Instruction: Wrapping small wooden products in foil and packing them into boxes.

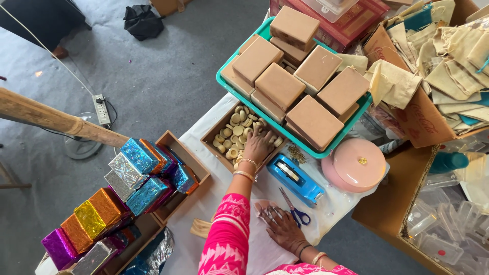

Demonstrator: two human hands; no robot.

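Head camera looks down on a white-covered table (pixel 214 196) standing on grey carpet (pixel 168 66). Left hand (pixel 258 146) reaches into a brown box of pale round discs (pixel 235 133), fingers curled down among them; whether it grips one is hard to tell. Right hand (pixel 279 224) lies flat, fingers spread, on a small clear packet (pixel 265 209) beside blue-handled scissors (pixel 295 210). Nearby sit a blue tape dispenser (pixel 296 178), a pink round tin (pixel 356 165), a teal tray of tan boxes (pixel 290 81) and shiny foil-wrapped boxes (pixel 122 198).

A grey carpet floor (pixel 173 66) lies around the white-covered table (pixel 214 193). Left of this table, a white power strip (pixel 102 110) and a wooden pole (pixel 51 119).
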